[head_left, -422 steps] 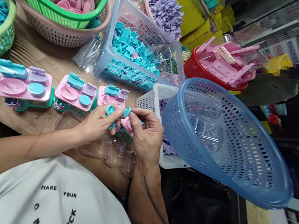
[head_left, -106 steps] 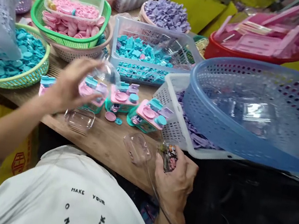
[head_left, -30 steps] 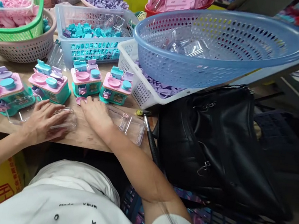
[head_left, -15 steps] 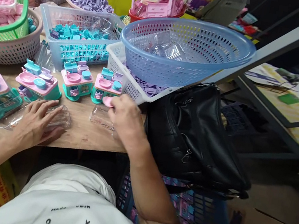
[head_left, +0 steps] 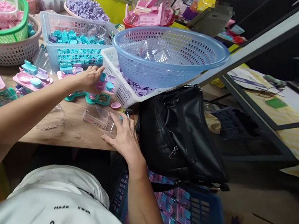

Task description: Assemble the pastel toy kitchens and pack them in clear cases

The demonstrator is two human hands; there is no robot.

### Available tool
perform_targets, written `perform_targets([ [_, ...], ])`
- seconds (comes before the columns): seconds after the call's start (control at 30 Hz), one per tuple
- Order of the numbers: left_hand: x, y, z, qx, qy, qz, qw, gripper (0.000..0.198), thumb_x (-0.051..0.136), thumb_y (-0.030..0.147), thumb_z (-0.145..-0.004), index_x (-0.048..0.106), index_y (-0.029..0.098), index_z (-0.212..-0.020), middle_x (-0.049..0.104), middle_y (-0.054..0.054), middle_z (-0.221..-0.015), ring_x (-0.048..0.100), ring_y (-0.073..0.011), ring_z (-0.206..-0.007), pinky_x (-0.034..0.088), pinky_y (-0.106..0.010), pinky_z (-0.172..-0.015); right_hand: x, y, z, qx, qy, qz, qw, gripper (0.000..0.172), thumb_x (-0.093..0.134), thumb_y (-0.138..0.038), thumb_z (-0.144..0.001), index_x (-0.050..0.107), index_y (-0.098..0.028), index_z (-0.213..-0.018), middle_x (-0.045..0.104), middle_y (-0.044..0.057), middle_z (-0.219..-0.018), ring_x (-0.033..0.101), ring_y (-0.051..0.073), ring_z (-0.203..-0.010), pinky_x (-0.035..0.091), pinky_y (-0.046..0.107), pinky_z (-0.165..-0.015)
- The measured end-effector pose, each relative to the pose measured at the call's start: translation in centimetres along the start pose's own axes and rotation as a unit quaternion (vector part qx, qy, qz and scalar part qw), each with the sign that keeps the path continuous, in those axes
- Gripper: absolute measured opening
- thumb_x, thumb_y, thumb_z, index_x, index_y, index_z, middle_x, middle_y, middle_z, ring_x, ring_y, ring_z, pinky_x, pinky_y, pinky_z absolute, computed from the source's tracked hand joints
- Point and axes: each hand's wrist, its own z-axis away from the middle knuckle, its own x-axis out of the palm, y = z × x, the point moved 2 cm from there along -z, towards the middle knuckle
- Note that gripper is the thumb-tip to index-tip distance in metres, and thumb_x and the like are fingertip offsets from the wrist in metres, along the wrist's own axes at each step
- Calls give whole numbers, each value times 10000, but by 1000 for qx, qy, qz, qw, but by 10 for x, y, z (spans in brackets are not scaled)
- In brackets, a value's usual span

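Having moved off the shell (head_left: pixel 53 118) at nine o'clock from the tray (head_left: pixel 95 117), the left hand (head_left: pixel 93 79) curled over the toy (head_left: pixel 101 98) at twelve, grip unclear, while the right hand (head_left: pixel 126 135), splayed, lay at the tray's four-o'clock end, seemingly steadying it.

Your counter (head_left: pixel 71 137) is fairly brightly and evenly lit; the upper right goes dark. Glare flecks the plastic (head_left: pixel 161 55) in the blue basket (head_left: pixel 151 68), the clear tray (head_left: pixel 97 115) looks faint, and your view's edges stretch.

Pink-topped toy kitchen (head_left: pixel 102 96), upright, clear plastic shell (head_left: pixel 97 117) nearby
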Motion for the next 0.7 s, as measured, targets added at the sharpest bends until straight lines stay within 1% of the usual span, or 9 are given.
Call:
perform_targets([
  [0.07,0,5,-1,-25,-20,-17,999,976,736,397,-715,289,40,-1506,552,-241,-1335,541,-387,-1246,460,-437,-1005,2,5,9,-7,11,-9,1000,870,848,-371,-725,467,-288,-1501,423,134,-1504,413,354,-1360,457,539,-1102],
  [0.2,0,28,16,-59,11,-61,996,961,724,503,-759,337,9,-1487,597,-241,-1278,558,-379,-1235,443,-430,-1031,-1,11,24,14,48,-7,999,836,838,-333,-737,477,-276,-1489,411,159,-1519,402,365,-1380,451,562,-1087],
  [0.27,2,41,24,-74,19,-81,994,1001,708,559,-775,320,-13,-1498,595,-260,-1269,564,-390,-1222,448,-444,-1021,-3,7,24,20,70,8,997,789,822,-354,-764,487,-258,-1472,399,179,-1542,362,382,-1422,425,596,-1088],
  [0.33,4,52,29,-94,26,-90,991,1021,686,576,-800,287,-36,-1512,578,-295,-1274,576,-402,-1199,476,-454,-967,-3,-4,18,2,84,14,996,752,793,-400,-802,488,-217,-1465,396,195,-1561,323,381,-1461,370,602,-1125],
  [0.43,5,61,36,-121,36,-93,988,942,660,580,-825,339,-11,-1484,586,-295,-1252,598,-400,-1157,509,-450,-884,-2,-20,1,-45,50,0,998,697,754,-418,-845,504,-147,-1437,497,202,-1498,382,352,-1438,287,577,-1173],
  [0.5,3,63,43,-131,30,-100,986,873,646,582,-838,390,16,-1451,602,-268,-1229,604,-388,-1134,516,-443,-865,-1,-25,-7,-71,12,-9,997,650,751,-378,-853,517,-138,-1411,584,190,-1410,469,331,-1369,271,573,-1164],
  [0.57,0,64,50,-130,23,-105,986,834,639,593,-844,430,36,-1429,605,-250,-1217,590,-389,-1142,512,-448,-879,-2,-24,-11,-96,-8,-16,995,630,762,-344,-843,526,-147,-1393,621,172,-1358,515,316,-1315,277,553,-1142],
  [0.63,-4,64,54,-106,44,-97,989,798,626,604,-856,457,83,-1436,581,-234,-1250,557,-394,-1174,491,-470,-919,-4,-21,-11,-119,-18,-19,993,629,766,-342,-835,527,-162,-1388,623,160,-1354,513,315,-1307,290,528,-1119],
  [0.7,-7,65,52,-58,88,-77,991,677,577,579,-902,510,158,-1428,534,-208,-1326,508,-388,-1218,454,-500,-969,-5,-17,-11,-123,-30,-15,992,631,759,-345,-834,525,-160,-1390,621,159,-1352,503,323,-1308,296,516,-1104],
])
